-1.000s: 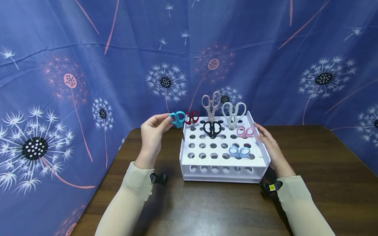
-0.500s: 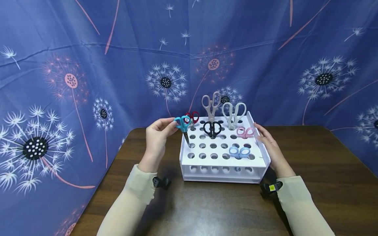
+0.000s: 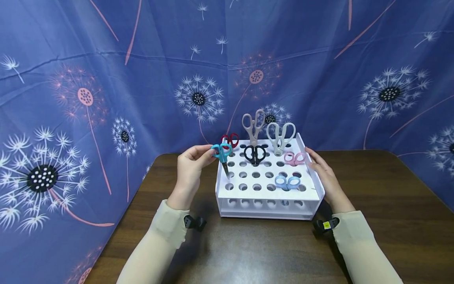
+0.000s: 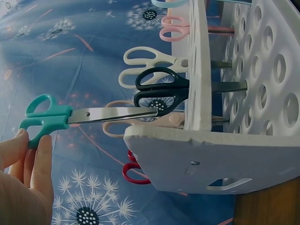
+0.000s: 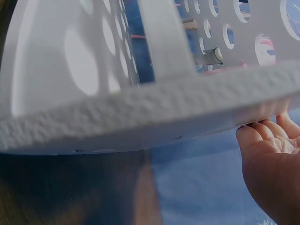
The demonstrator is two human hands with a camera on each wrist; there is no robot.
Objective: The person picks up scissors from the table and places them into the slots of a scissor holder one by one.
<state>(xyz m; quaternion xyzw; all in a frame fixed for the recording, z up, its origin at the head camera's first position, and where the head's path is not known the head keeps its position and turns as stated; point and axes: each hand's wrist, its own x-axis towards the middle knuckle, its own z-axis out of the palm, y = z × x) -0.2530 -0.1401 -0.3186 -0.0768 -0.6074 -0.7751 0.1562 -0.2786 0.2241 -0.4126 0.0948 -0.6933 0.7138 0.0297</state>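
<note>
My left hand (image 3: 188,173) pinches teal-handled scissors (image 3: 222,154) by one finger ring, between thumb and fingers. The blades point down; in the left wrist view, their tip is above the rack's top plate, outside any hole. Below is a white rack (image 3: 248,195) with rows of round holes. My right hand (image 3: 326,179) rests against the rack's right side panel, fingers touching its outer face, as the right wrist view also shows. Standing in holes are red scissors (image 4: 135,181), black scissors (image 3: 254,159), beige scissors (image 3: 253,138), white scissors (image 3: 278,150), pink scissors (image 3: 294,163) and light blue scissors (image 3: 286,185).
The rack stands on a dark brown wooden table (image 3: 262,252). Behind and to the left hangs a blue cloth (image 3: 149,94) with a dandelion print. Beneath the rack's top plate lies a second perforated plate (image 4: 255,79).
My left hand has moved right and slightly down, bringing the teal scissors from the rack's left edge over the left column of holes. The right hand and the rack have kept their place.
</note>
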